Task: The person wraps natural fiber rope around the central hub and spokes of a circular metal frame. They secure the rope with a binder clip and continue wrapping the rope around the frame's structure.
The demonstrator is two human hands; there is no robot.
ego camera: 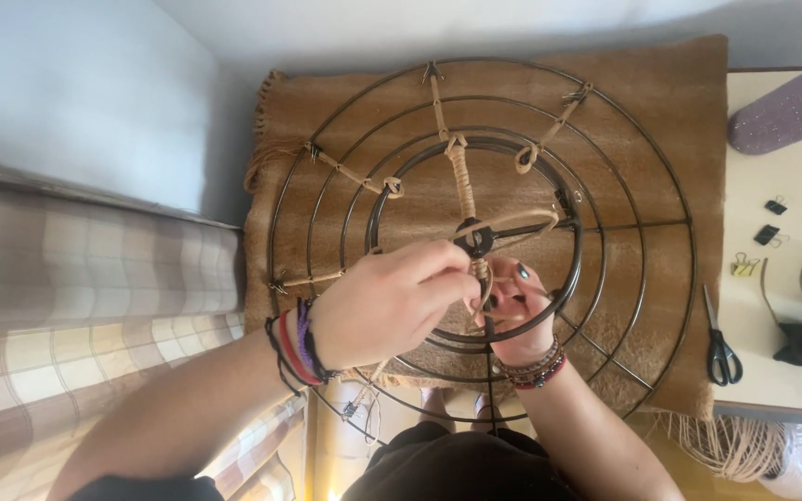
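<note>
Both hands met at frame centre: left hand (pixel 387 301) and right hand (pixel 512 311) pinched closed on tan raffia cord (pixel 482 274) at the hub of a round dark wire frame (pixel 596 278), lying on brown burlap cloth (pixel 670 121); black scissors (pixel 720 343) lay right.

- The left hand (pixel 387 301) lies just below and left of the hub of the round wire frame (pixel 480 237), back of the hand turned up, fingers curled and pinched together at their tips beside the hub.
- The left forearm runs from the lower left up toward the hub, bare, with red, purple and black bands around the wrist.
- The right hand (pixel 512 311) sits directly under the hub, partly hidden behind the left fingers, its fingers bent inward and closed in a pinch; dark-painted nails show.
- The right forearm comes up from the lower right, with beaded bracelets at the wrist.
</note>
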